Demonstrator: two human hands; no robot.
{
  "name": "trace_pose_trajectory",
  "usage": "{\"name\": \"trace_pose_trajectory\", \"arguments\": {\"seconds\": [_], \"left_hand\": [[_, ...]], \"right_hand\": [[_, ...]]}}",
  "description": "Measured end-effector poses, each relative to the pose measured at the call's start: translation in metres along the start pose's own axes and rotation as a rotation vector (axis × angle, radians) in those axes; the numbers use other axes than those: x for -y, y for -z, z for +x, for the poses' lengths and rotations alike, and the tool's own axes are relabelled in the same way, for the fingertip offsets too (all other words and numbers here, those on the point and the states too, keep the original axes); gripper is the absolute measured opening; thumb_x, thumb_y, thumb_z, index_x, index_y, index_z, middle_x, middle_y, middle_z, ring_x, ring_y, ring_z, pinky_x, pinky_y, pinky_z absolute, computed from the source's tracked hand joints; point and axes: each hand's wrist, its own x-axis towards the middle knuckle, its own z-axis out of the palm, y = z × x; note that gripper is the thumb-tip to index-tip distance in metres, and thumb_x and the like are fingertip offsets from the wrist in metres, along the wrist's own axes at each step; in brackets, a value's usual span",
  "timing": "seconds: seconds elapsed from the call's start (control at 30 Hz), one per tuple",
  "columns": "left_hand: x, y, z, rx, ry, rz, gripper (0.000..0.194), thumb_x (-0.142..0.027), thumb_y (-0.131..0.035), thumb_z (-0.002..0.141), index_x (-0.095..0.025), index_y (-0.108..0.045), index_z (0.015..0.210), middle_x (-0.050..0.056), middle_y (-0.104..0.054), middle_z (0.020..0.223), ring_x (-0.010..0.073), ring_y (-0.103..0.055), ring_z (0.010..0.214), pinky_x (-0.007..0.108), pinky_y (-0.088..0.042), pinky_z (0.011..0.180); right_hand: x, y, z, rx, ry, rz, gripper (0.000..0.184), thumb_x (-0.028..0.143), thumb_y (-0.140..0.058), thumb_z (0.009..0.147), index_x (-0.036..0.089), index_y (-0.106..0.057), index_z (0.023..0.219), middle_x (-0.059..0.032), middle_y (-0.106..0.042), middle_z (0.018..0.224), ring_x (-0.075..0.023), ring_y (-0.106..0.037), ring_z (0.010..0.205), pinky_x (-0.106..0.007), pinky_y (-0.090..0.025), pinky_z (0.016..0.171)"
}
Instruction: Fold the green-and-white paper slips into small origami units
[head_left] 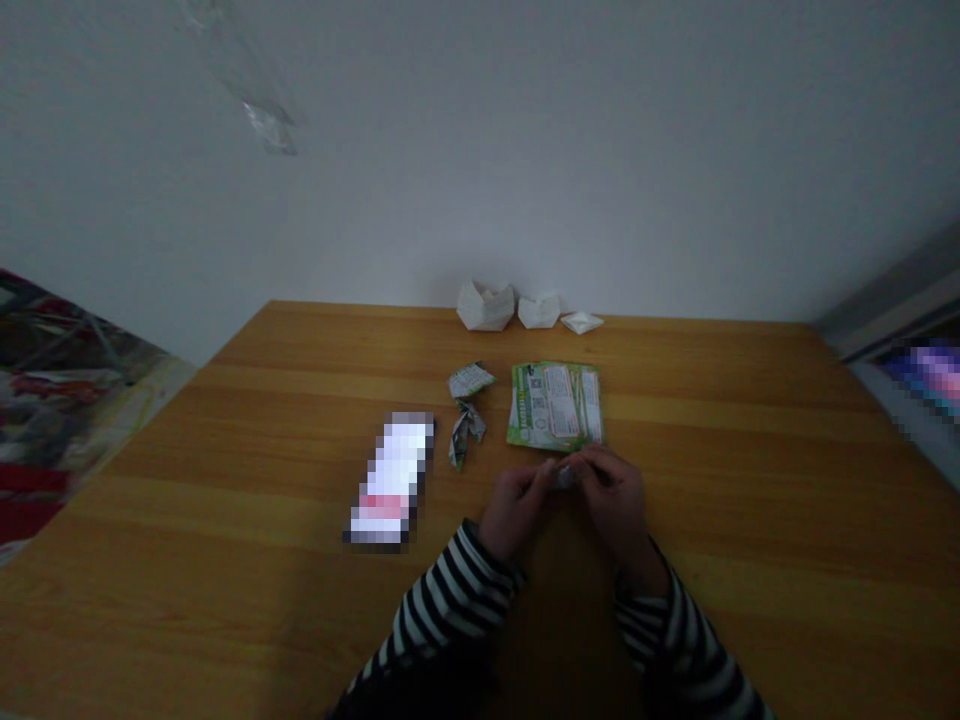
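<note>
Between my fingertips is a small piece of folded paper [565, 478], pale where it shows and mostly covered by my fingers. My left hand [517, 503] pinches it from the left. From the right, my right hand [613, 500] closes on it with thumb and fingers. Just beyond my hands lie flat green-and-white printed sheets [555, 405]. To their left are two folded pieces of similar printed paper, a flatter one [471, 380] and a twisted, pointed one [466, 432].
A phone [391, 480] with a lit, blurred screen lies on the wooden table [247, 450] at left. Along the wall stand a large folded white paper shape [485, 306], a smaller one [538, 311] and a small paper boat [582, 322]. Another blurred screen [934, 375] glows at far right.
</note>
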Motion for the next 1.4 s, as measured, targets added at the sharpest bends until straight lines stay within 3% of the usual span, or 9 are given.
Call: {"name": "trace_pose_trajectory", "arguments": {"seconds": [0.23, 0.43, 0.53, 0.7, 0.87, 1.03, 1.17, 1.27, 1.4], "left_hand": [[0.003, 0.006, 0.003, 0.182, 0.080, -0.234, 0.043, -0.048, -0.052, 0.086, -0.009, -0.071, 0.083, 0.003, -0.067, 0.072, 0.0167, -0.061, 0.070, 0.027, -0.050, 0.069], [-0.002, 0.002, 0.001, 0.246, 0.004, -0.275, 0.034, -0.037, -0.050, 0.089, -0.010, -0.069, 0.099, 0.008, -0.070, 0.089, 0.0195, -0.064, 0.084, 0.031, -0.051, 0.080], [0.002, 0.001, 0.000, 0.189, -0.078, -0.146, 0.030, -0.026, -0.055, 0.086, -0.011, -0.064, 0.110, 0.009, -0.070, 0.096, 0.0197, -0.065, 0.088, 0.031, -0.051, 0.082], [0.014, 0.006, 0.000, -0.091, -0.170, 0.262, 0.041, -0.003, -0.050, 0.076, -0.014, -0.065, 0.112, 0.011, -0.071, 0.101, 0.0214, -0.065, 0.092, 0.036, -0.049, 0.088], [0.008, 0.010, 0.002, -0.099, -0.251, 0.088, 0.047, -0.002, -0.045, 0.077, -0.018, -0.066, 0.116, 0.011, -0.067, 0.112, 0.0220, -0.060, 0.107, 0.038, -0.044, 0.097], [0.001, 0.015, 0.002, -0.017, -0.143, -0.201, 0.035, -0.020, -0.053, 0.086, -0.018, -0.064, 0.119, 0.010, -0.065, 0.117, 0.0237, -0.058, 0.111, 0.040, -0.039, 0.102], [0.008, 0.010, 0.005, -0.139, -0.063, -0.226, 0.037, -0.026, -0.066, 0.079, -0.015, -0.066, 0.115, 0.010, -0.069, 0.106, 0.0233, -0.062, 0.101, 0.039, -0.046, 0.094], [0.012, 0.010, 0.005, -0.273, -0.043, -0.181, 0.046, -0.021, -0.071, 0.073, -0.016, -0.063, 0.119, 0.007, -0.071, 0.091, 0.0205, -0.066, 0.086, 0.036, -0.052, 0.082], [0.010, 0.015, 0.002, -0.321, -0.185, 0.112, 0.022, -0.014, -0.064, 0.076, -0.017, -0.073, 0.096, 0.007, -0.070, 0.088, 0.0193, -0.065, 0.082, 0.032, -0.053, 0.077]], "right_hand": [[-0.004, 0.005, 0.004, 0.120, -0.063, 0.053, 0.016, 0.020, -0.059, 0.081, 0.022, -0.074, 0.075, -0.0014, -0.071, 0.073, -0.0163, -0.063, 0.070, -0.026, -0.050, 0.068], [-0.012, 0.009, 0.005, 0.136, -0.146, 0.049, 0.019, 0.027, -0.057, 0.083, 0.021, -0.076, 0.083, -0.0042, -0.075, 0.081, -0.0198, -0.068, 0.075, -0.030, -0.054, 0.069], [-0.011, 0.006, 0.004, 0.178, -0.104, -0.044, 0.019, 0.027, -0.058, 0.082, 0.022, -0.075, 0.090, -0.0055, -0.076, 0.088, -0.0219, -0.069, 0.082, -0.034, -0.054, 0.075], [-0.007, -0.003, -0.001, 0.285, 0.075, -0.251, 0.042, 0.022, -0.064, 0.078, 0.027, -0.064, 0.120, -0.0048, -0.069, 0.114, -0.0235, -0.064, 0.103, -0.040, -0.048, 0.094], [-0.009, -0.005, -0.005, 0.184, 0.126, -0.158, 0.041, 0.010, -0.052, 0.082, 0.029, -0.067, 0.115, -0.0032, -0.073, 0.100, -0.0185, -0.068, 0.089, -0.033, -0.053, 0.082], [-0.014, -0.003, -0.005, -0.006, 0.060, 0.043, 0.024, 0.011, -0.057, 0.078, 0.025, -0.076, 0.082, -0.0015, -0.074, 0.078, -0.0164, -0.069, 0.075, -0.029, -0.055, 0.073], [-0.012, -0.007, -0.006, -0.007, -0.032, 0.045, 0.021, 0.013, -0.056, 0.078, 0.023, -0.074, 0.074, -0.0020, -0.073, 0.075, -0.0169, -0.068, 0.071, -0.030, -0.056, 0.069], [-0.006, -0.011, -0.007, 0.101, -0.112, 0.106, 0.017, 0.018, -0.056, 0.080, 0.024, -0.072, 0.084, -0.0027, -0.073, 0.085, -0.0179, -0.069, 0.079, -0.031, -0.058, 0.072], [-0.001, -0.010, -0.007, 0.202, -0.220, 0.196, 0.022, 0.030, -0.058, 0.082, 0.024, -0.063, 0.102, -0.0039, -0.072, 0.092, -0.0192, -0.070, 0.081, -0.032, -0.059, 0.067]]}}
